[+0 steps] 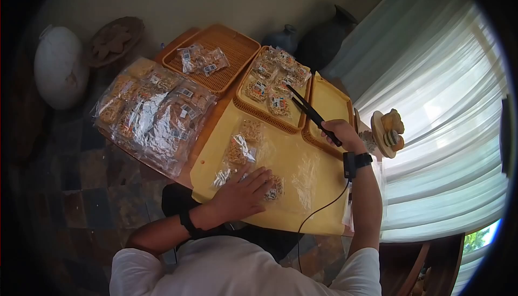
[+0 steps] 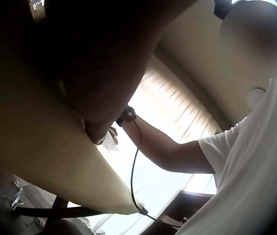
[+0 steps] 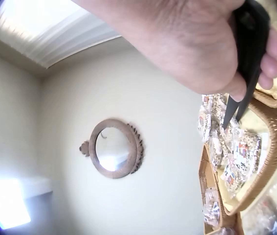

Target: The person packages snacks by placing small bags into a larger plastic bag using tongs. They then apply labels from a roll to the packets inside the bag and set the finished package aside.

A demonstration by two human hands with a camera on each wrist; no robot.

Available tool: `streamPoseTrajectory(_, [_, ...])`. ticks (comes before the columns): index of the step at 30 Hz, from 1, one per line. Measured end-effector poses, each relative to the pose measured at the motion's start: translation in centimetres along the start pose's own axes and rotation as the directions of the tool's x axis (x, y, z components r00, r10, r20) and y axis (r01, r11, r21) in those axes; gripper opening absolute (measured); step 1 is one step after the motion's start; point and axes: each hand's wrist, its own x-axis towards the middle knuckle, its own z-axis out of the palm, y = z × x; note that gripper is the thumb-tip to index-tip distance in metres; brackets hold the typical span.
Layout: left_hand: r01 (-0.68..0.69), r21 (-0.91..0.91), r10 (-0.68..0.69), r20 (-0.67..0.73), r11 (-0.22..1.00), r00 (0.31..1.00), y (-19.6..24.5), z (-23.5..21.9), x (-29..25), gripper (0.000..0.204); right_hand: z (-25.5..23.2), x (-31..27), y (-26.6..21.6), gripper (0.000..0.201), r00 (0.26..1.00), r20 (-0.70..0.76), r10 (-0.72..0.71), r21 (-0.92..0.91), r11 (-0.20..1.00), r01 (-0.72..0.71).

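Black tongs [image 1: 309,110] are gripped in my right hand [image 1: 343,134], and their slightly parted tips reach over a wicker basket [image 1: 270,119] of wrapped snack packets [image 1: 279,102]. The right wrist view shows the tips of the tongs [image 3: 233,111] close above those packets [image 3: 236,157]. My left hand [image 1: 242,194] lies palm down with its fingers extended on a clear plastic bag [image 1: 300,173]. Several snack packets [image 1: 240,149] lie in that bag, partly hidden by the hand. In the left wrist view the left hand is dark and mostly in shadow.
Left of the yellow sheet [image 1: 324,210] lies a large clear bag [image 1: 162,121] full of packets. Behind it stands a brown tray [image 1: 237,53] with a few packets. Another yellow-lined basket [image 1: 330,102] stands to the right. A cable [image 1: 318,211] hangs from my right wrist.
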Motion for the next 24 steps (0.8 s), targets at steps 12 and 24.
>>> streamPoseTrajectory(12, [0.001, -0.049, -0.002, -0.012, 0.999, 1.000, 0.0, -0.4, 0.1, 0.080, 2.5, 3.9, 1.2, 0.024, 0.995, 0.094, 0.039, 0.287, 0.956, -0.065])
streamPoseTrajectory(24, [-0.089, -0.219, 0.106, 0.066, 0.972, 0.992, 0.9, -4.3, 2.1, 0.063, 1.8, -16.9, 12.2, 0.021, 0.999, -0.010, -0.039, 0.573, 0.819, 0.038])
